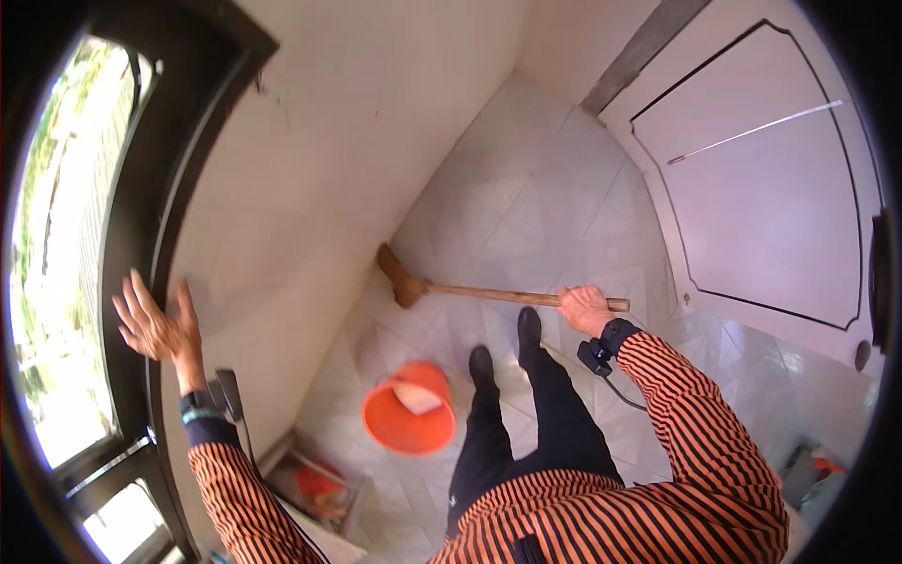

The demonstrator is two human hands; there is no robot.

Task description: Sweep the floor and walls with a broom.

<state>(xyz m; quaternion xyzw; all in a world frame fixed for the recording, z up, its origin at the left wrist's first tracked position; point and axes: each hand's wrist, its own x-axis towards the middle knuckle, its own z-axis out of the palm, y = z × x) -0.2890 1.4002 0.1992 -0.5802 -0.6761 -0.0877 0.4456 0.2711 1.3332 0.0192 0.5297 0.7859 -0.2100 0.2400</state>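
My right hand [584, 308] is wrapped round the end of a broom's wooden handle. The broom [489, 293] points left from it, and its brown brush head meets the foot of the white wall. At the far left my left hand [158, 327] is raised with fingers spread, holding nothing. It lies over the dark window frame [141, 221]; whether it touches the frame I cannot tell. Left of my feet stands an orange bucket [390, 428] with something pale inside it.
A white door [752, 188] with dark trim lines stands at the right. The white wall [301, 179] borders the pale tiled floor [526, 207] on the left. Near my left forearm is an open box [352, 489] with red things in it. Assorted items [813, 470] lie at the lower right.
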